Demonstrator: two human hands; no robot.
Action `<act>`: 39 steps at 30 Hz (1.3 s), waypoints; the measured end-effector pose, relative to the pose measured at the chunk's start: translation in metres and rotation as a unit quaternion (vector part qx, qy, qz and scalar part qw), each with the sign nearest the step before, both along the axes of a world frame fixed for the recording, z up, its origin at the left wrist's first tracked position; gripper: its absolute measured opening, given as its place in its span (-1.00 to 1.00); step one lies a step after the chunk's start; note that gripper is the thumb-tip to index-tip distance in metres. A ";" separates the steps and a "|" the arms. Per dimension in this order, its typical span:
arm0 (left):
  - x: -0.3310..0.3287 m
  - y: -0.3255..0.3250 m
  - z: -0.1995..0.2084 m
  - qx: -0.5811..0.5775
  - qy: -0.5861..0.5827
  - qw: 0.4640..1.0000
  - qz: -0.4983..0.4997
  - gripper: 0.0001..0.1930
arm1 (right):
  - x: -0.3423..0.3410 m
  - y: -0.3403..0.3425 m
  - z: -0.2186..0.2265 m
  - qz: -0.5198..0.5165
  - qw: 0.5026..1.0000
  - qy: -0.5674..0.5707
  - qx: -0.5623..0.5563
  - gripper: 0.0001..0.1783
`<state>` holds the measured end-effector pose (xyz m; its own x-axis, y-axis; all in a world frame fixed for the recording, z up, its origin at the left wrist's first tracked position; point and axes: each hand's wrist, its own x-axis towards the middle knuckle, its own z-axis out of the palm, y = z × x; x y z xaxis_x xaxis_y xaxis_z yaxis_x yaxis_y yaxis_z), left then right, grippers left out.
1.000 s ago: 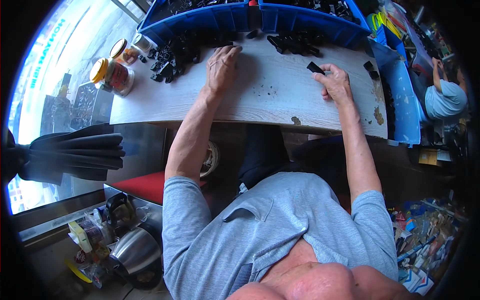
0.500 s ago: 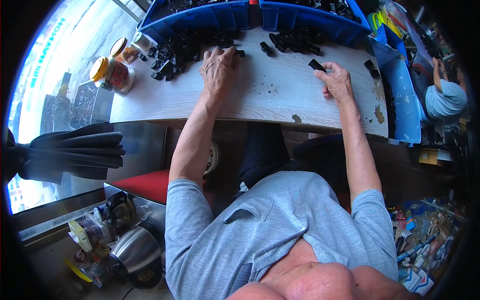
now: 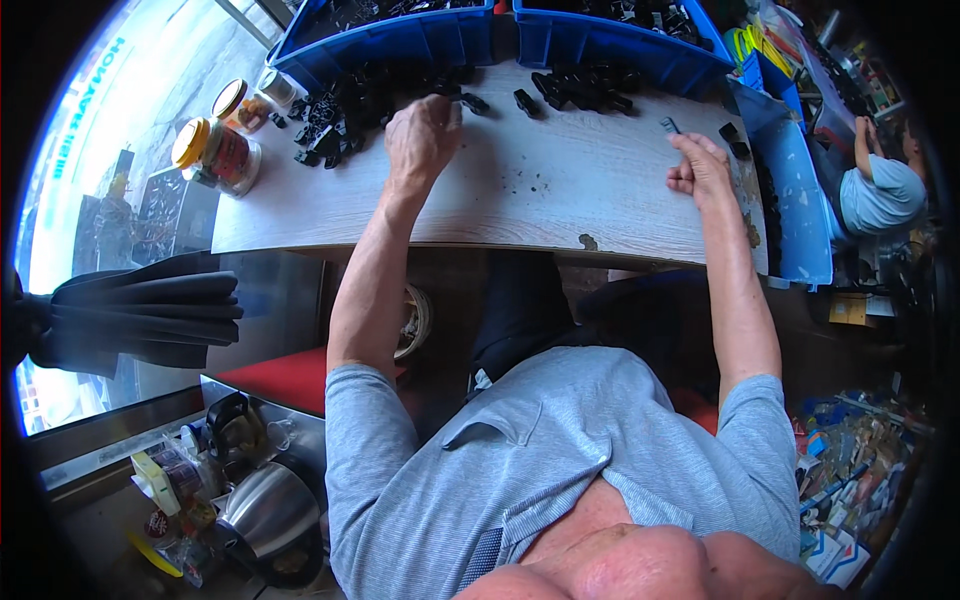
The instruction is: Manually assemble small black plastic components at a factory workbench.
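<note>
A small dark piece point(image 3: 669, 125) is pinched between the thumb and forefinger of the right hand point(image 3: 703, 170), its end jutting out beyond the fingertips; the other fingers are curled into the palm. Just right of this grip, a small black cluster point(image 3: 735, 141) is seen on the pale table point(image 3: 570, 190). To the left of the grip, across bare tabletop, the left hand point(image 3: 422, 140) is held with its back up and fingers bent; whether anything is gripped under them cannot be told. Just right of its fingertips lies a single black piece point(image 3: 474, 103), and farther right, toward the pinched one, a second black piece point(image 3: 526, 102). Beyond that and to the left of the right-hand grip, a group of black pieces point(image 3: 590, 88) is heaped. To the left of the left hand, a larger black pile point(image 3: 335, 115) is spread, with a yellow-lidded jar point(image 3: 218, 158) farther left. Beyond both hands, two blue bins point(image 3: 390, 45) filled with dark parts are lined up; farther right of the right hand, another blue bin point(image 3: 803, 215) is placed.
</note>
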<state>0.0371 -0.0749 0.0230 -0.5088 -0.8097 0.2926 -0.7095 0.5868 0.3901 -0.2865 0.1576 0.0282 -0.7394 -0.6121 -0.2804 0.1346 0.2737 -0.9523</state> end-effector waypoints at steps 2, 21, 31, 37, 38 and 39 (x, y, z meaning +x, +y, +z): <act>-0.001 -0.002 -0.006 -0.104 0.095 0.990 -0.017 -0.75 | -0.026 0.008 -0.002 -0.056 0.998 0.009 -0.001 -0.65; -0.026 0.036 -0.022 -0.244 0.014 0.958 -0.149 -0.74 | 0.004 -0.045 0.005 0.005 0.997 0.074 0.029 -0.45; -0.025 0.045 -0.020 -0.205 0.049 0.968 -0.135 -0.63 | 0.016 -0.072 0.006 0.082 0.963 0.212 0.147 -0.51; -0.043 0.058 -0.022 -0.126 0.211 0.957 -0.157 -0.65 | 0.050 -0.046 0.017 0.160 0.953 0.174 0.188 -0.56; -0.051 0.065 -0.022 -0.042 0.245 0.957 -0.147 -0.65 | 0.058 -0.042 0.023 0.169 0.952 0.164 0.195 -0.57; -0.059 0.071 -0.022 0.042 0.278 0.950 -0.137 -0.64 | 0.059 -0.038 0.022 0.167 0.952 0.165 0.196 -0.57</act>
